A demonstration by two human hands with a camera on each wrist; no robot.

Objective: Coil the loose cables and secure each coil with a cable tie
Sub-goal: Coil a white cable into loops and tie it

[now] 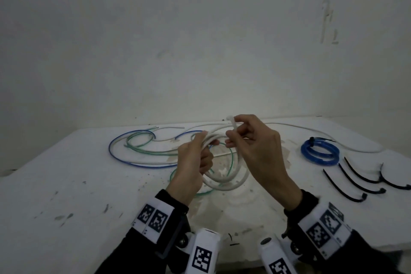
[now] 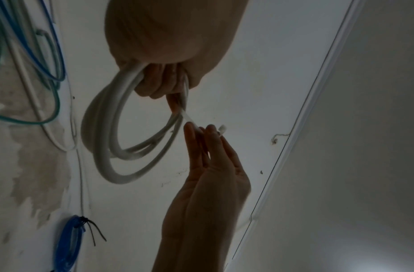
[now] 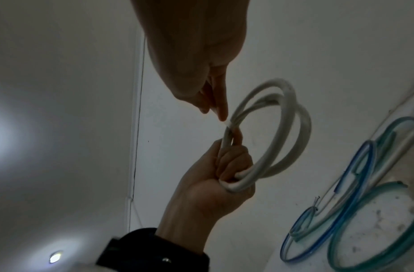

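I see the left hand gripping a white cable coil above the worktop, its fingers curled round the bunched loops so the coil hangs below the fist. The right hand pinches a white cable tie between its fingertips at the top of the coil, just beside the left hand; the tie's head pokes up past the fingers. From the left wrist view the tie runs from the coil into the right hand's fingers.

On the worktop behind the hands lie loose blue cable and green cable, uncoiled. To my right sits a blue coil already bound with a black tie. Near it, four spare black cable ties lie side by side.
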